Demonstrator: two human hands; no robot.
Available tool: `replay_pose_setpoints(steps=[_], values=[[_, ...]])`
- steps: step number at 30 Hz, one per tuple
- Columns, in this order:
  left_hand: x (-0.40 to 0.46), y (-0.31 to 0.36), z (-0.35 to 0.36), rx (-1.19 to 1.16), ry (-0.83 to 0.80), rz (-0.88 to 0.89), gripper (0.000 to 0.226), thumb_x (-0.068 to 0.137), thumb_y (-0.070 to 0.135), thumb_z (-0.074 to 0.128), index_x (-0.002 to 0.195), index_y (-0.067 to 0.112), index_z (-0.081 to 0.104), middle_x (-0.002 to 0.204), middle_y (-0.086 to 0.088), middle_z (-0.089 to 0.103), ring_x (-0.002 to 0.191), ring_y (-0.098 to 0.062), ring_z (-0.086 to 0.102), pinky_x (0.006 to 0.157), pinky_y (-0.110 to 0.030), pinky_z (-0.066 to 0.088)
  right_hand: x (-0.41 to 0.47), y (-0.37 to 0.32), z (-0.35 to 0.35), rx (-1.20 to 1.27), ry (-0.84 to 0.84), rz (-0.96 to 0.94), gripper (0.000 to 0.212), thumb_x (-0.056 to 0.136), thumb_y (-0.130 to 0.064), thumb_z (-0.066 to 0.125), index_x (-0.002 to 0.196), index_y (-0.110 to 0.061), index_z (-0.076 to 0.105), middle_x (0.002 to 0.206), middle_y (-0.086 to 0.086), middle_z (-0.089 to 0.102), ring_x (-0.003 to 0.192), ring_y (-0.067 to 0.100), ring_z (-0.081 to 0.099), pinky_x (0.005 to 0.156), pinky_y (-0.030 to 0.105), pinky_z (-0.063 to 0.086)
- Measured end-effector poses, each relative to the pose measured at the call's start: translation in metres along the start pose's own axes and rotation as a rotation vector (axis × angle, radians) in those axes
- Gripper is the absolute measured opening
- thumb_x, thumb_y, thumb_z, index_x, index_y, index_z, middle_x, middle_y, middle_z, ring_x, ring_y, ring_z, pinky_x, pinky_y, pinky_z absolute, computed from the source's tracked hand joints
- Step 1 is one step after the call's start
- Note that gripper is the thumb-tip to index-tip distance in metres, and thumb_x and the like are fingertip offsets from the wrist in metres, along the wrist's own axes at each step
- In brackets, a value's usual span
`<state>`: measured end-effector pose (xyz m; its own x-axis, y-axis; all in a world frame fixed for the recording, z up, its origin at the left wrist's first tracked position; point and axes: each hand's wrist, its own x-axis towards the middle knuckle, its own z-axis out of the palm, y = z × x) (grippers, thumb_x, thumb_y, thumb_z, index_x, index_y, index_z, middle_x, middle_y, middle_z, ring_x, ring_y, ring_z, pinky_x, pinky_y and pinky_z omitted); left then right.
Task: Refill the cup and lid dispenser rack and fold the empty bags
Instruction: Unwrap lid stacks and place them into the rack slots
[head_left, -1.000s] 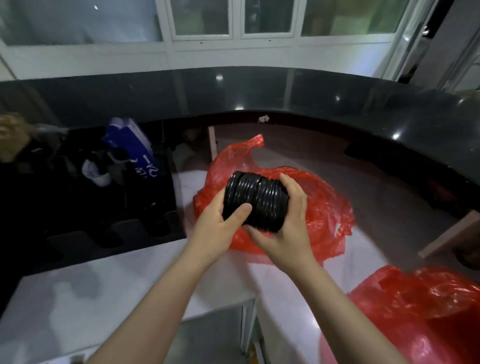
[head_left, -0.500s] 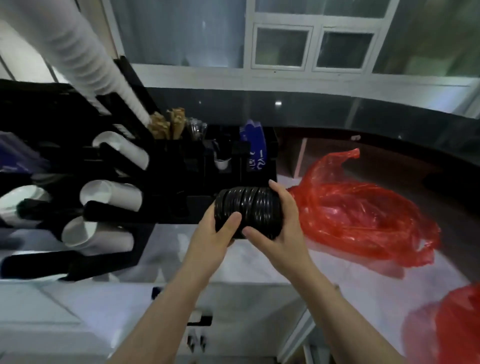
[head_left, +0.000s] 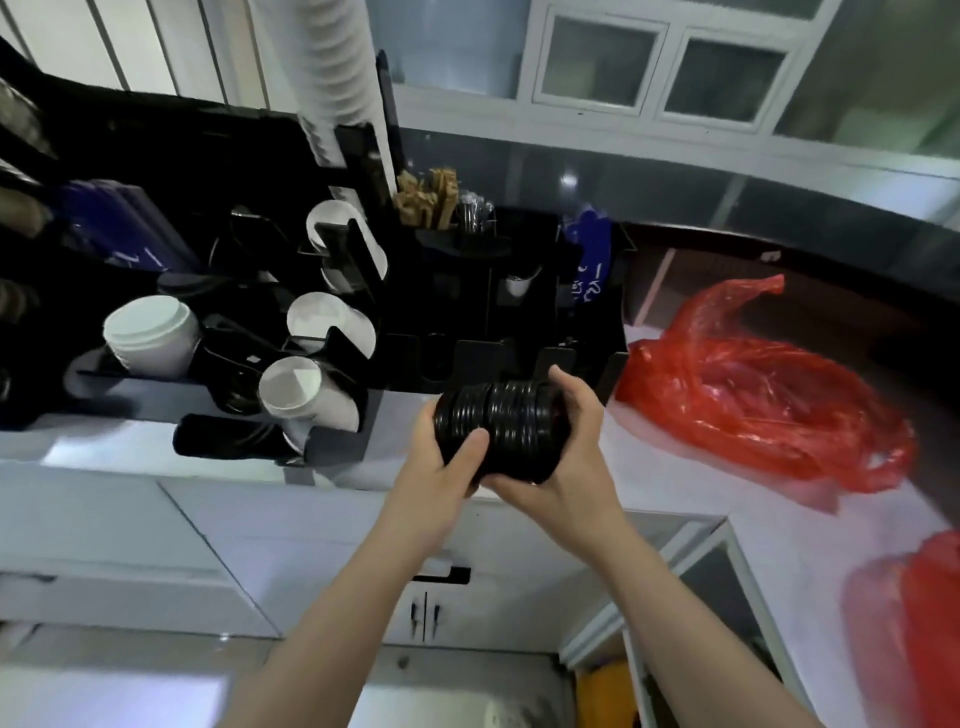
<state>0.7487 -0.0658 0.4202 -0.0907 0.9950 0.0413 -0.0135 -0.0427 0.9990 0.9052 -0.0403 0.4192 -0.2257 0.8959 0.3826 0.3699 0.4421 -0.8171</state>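
Both hands are gripping a stack of black lids (head_left: 501, 431) above the white counter (head_left: 779, 530), just in front of the dispenser rack (head_left: 467, 312). The left hand (head_left: 441, 478) is curling round the stack's left end, thumb lying over the top; the right hand (head_left: 566, 467) is cupping the right end with fingers wrapping over it. The stack is lying on its side, its long axis running left to right, the ends facing each palm. Inside the rack, white cups (head_left: 291, 389) are lying in slots, mouths facing the person. Right of the rack, a crumpled red bag (head_left: 769, 395) is resting on the counter, and a second red bag (head_left: 924, 623) is sitting nearer, at the right edge.
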Motion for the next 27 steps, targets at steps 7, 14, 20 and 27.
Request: replay_pose_setpoints(steps=[7,14,20,27], values=[[0.054,-0.002,0.019,-0.139,-0.08,-0.109,0.032,0.093,0.042,0.051,0.124,0.046,0.041,0.118,0.008,0.059,0.1,-0.009,0.066,0.074,-0.026,0.057,0.04,0.024,-0.021,-0.055,0.085,0.004,0.097,0.059,-0.039,0.087,0.134,-0.058,0.028,0.157,-0.018,0.009,0.134,-0.014,0.021,0.098,-0.002,0.024],[0.137,0.001,0.069,-0.194,-0.107,-0.126,0.029,0.095,0.042,0.048,0.121,0.048,0.038,0.123,0.007,0.054,0.109,-0.014,0.06,0.075,-0.027,0.057,0.105,0.069,-0.063,-0.129,0.125,-0.091,0.102,0.061,-0.022,0.09,0.136,-0.051,0.027,0.152,-0.005,0.026,0.135,-0.013,0.02,0.102,0.002,0.021],[0.204,-0.001,0.127,-0.114,-0.234,-0.071,0.036,0.097,0.043,0.045,0.131,0.044,0.034,0.134,0.006,0.042,0.12,-0.011,0.049,0.09,-0.035,0.054,0.147,0.113,-0.116,-0.131,0.216,-0.12,0.098,0.057,-0.014,0.089,0.13,-0.046,0.032,0.136,-0.013,0.038,0.125,-0.002,0.039,0.101,0.011,0.035],[0.25,-0.023,0.144,0.488,-0.141,0.057,0.05,0.091,0.055,0.046,0.139,0.045,0.034,0.131,-0.001,0.03,0.131,-0.02,0.024,0.103,-0.029,0.023,0.172,0.149,-0.143,-0.244,0.214,-0.142,0.093,0.056,-0.017,0.092,0.129,-0.027,0.035,0.144,0.008,0.034,0.137,0.026,0.034,0.109,0.048,0.036]])
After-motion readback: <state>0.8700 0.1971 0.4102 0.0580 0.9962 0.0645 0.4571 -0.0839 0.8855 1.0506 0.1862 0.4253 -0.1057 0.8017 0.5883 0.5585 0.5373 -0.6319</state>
